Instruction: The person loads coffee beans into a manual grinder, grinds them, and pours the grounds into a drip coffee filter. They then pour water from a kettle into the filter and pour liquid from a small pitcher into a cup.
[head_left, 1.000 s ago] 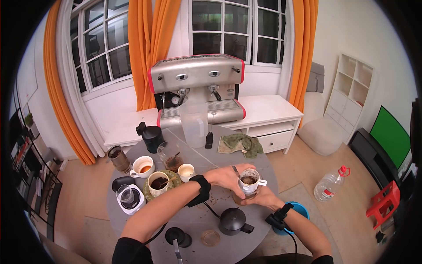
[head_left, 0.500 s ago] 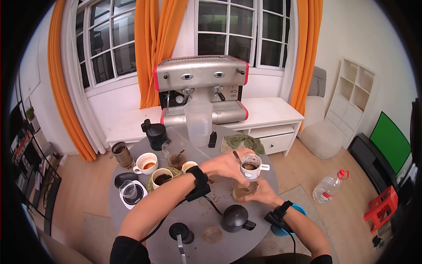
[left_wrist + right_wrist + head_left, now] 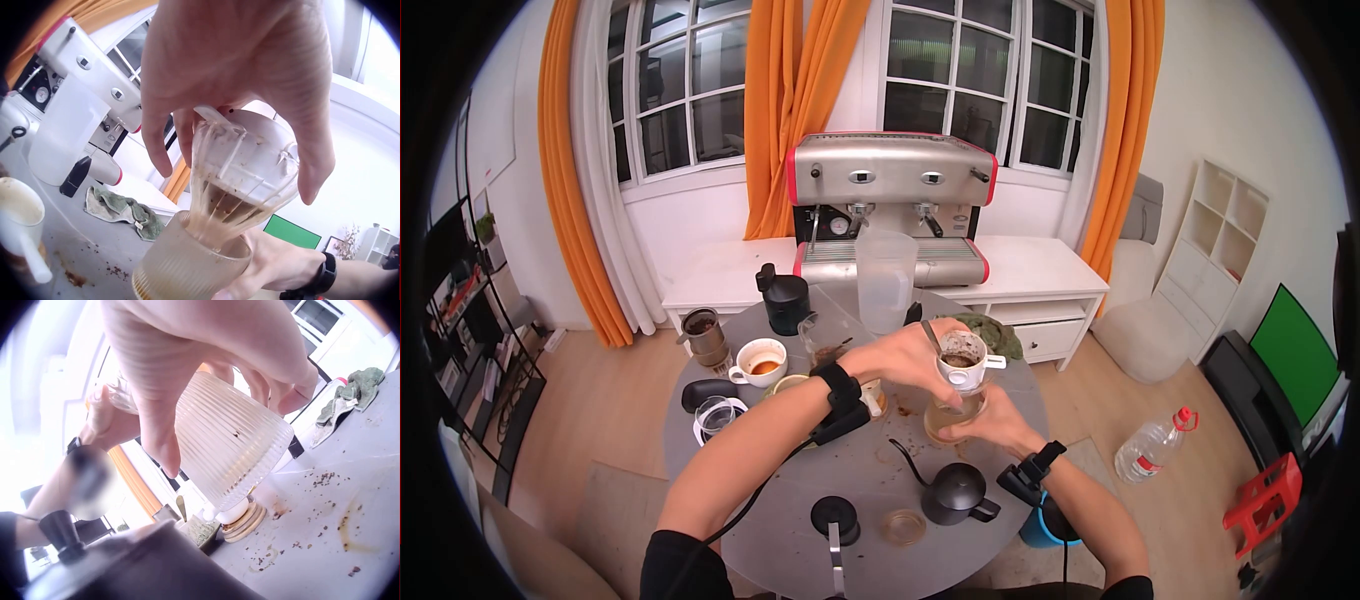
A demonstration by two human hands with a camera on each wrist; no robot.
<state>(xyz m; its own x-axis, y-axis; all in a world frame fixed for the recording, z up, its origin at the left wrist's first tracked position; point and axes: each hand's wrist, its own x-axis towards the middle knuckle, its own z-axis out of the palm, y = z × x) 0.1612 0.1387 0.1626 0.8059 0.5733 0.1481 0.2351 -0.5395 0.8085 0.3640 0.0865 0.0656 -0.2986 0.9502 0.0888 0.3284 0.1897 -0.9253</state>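
Observation:
My left hand [image 3: 910,358] grips a dripper [image 3: 962,362] by its upper rim, with dark grounds inside and a spoon handle [image 3: 931,338] leaning at its edge. In the left wrist view the clear ribbed dripper [image 3: 240,169] is tilted, its lower end in the mouth of a ribbed glass [image 3: 187,265]. My right hand [image 3: 998,420] curls round that glass. The right wrist view shows the ribbed glass [image 3: 231,440] held tilted above the table, thumb on one side and fingers on the other.
A black kettle [image 3: 955,493] stands near my right forearm, a black-topped grinder [image 3: 835,520] and round lid [image 3: 903,527] in front. White cup [image 3: 760,362], plastic pitcher [image 3: 886,280], black jug [image 3: 784,302] and green cloth [image 3: 998,335] lie further back; espresso machine [image 3: 890,170] behind.
The dripper and glass, apart half a second ago with the glass lower, are together now. Both hands have risen slightly, and the head view has shifted left.

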